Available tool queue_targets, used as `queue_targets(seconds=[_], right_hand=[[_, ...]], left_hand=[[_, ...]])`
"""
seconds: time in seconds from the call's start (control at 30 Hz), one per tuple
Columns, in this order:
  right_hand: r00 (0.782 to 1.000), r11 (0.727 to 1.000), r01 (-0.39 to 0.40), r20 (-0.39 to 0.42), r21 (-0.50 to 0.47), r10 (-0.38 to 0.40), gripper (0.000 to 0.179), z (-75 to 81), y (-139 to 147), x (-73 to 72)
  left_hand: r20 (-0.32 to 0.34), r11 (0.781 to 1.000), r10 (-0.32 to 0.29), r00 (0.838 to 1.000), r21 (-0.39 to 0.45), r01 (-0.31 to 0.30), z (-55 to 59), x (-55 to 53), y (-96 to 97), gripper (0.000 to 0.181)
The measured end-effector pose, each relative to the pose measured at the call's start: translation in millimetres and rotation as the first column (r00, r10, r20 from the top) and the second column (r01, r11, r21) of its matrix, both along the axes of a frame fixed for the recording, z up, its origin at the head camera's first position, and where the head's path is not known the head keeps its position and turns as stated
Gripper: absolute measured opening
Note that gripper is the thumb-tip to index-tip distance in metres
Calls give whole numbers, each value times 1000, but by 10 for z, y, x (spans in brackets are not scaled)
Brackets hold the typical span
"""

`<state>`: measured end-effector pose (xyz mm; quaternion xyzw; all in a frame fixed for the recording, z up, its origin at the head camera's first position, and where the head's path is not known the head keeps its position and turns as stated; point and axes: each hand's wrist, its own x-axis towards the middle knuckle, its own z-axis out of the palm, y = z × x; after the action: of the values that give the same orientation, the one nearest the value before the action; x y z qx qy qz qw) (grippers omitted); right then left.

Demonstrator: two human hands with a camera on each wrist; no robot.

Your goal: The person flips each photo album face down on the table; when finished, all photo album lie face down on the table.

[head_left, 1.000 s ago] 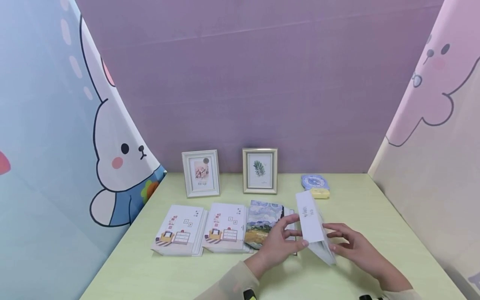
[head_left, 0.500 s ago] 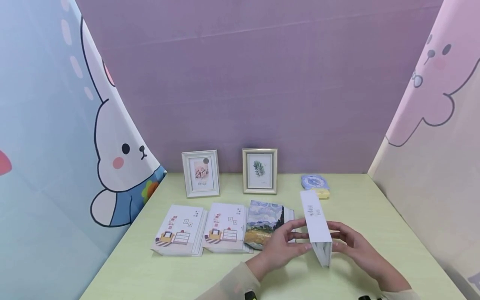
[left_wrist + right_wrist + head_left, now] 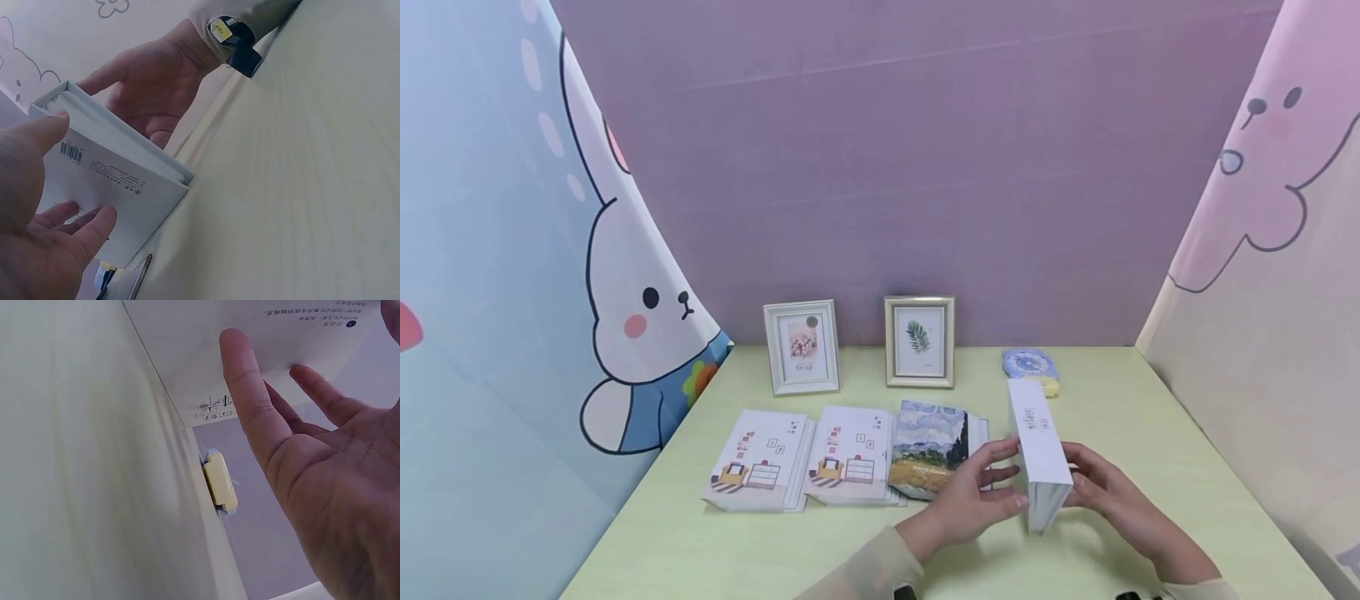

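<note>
A white photo album (image 3: 1043, 433) stands on its fore edge with the spine up, tilted a little, between both hands in the head view. On its left side my left hand (image 3: 972, 498) has its fingertips at the cover, fingers spread. The left wrist view shows a barcode and small print on that white cover (image 3: 119, 187), with the thumb near the page edge. My right hand (image 3: 1112, 504) is at the opposite cover. In the right wrist view its extended fingers (image 3: 247, 381) rest against the printed white cover (image 3: 181, 344).
A landscape-painted album (image 3: 928, 446) lies left of the left hand. Two stacks of white illustrated albums, one left (image 3: 756, 462) and one middle (image 3: 850, 454), lie beyond it. A white frame (image 3: 802, 387), a gold frame (image 3: 921, 382) and a blue-yellow clock (image 3: 1028, 363) stand behind.
The white album has swung from a leftward lean to nearly upright and shifted slightly right. My left hand has moved right with it, its fingers loosening.
</note>
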<state>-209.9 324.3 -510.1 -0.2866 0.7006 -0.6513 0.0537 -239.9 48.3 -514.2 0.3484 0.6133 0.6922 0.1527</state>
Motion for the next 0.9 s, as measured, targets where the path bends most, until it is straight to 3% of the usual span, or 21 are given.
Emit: queue_targets(seconds=[0.27, 0.43, 0.9], right_hand=[[1000, 1000, -2, 1, -17, 2, 45, -8, 32, 1], [999, 999, 45, -7, -19, -45, 44, -1, 47, 16], [981, 979, 196, -1, -52, -196, 46, 47, 98, 50]], left_hand=[[12, 989, 15, 1000, -150, -13, 22, 31, -23, 71], [-46, 966, 49, 998, -250, -59, 10, 56, -19, 75], [-138, 956, 20, 990, -286, -59, -143, 34, 82, 84]])
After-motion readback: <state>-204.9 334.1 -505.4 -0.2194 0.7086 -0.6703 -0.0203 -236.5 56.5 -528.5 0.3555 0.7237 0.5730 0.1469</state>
